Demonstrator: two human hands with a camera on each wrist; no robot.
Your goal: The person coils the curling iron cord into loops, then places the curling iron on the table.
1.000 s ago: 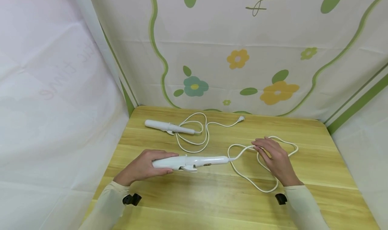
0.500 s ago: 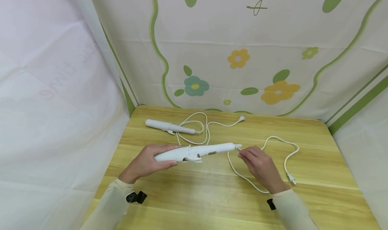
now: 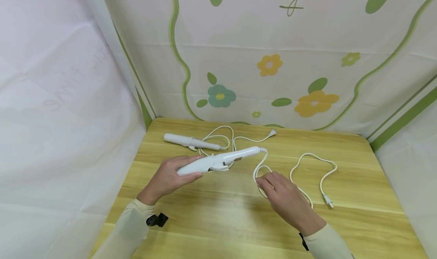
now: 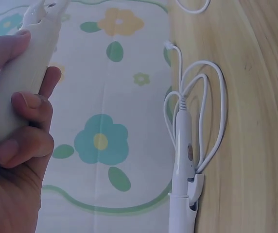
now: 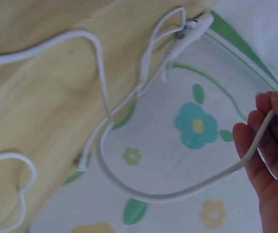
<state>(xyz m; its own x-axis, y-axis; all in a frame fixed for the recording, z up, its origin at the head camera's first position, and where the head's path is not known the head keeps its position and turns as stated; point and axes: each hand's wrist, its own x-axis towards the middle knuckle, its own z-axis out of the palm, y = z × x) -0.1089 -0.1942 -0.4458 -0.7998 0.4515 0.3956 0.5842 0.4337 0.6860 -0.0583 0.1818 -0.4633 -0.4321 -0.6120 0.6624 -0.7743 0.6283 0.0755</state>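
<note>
My left hand grips the thick barrel end of a white curling iron, thumb along the near side. The iron is raised over the table, its slim handle tilted away to the upper right. In the left wrist view the fingers wrap round the barrel. From the handle's end a white cord drops in a bend to my right hand. That hand pinches the cord between thumb and fingers. A second white curling iron lies behind, with its own loosely looped cord.
The held iron's cord runs on across the wooden table to a plug at the right. Near the back edge lies the other plug. White fabric walls with printed flowers stand at the back and sides.
The held iron's handle end has swung up and away from me. My right hand has moved left and nearer to me, now pinching the cord closer to the handle.
</note>
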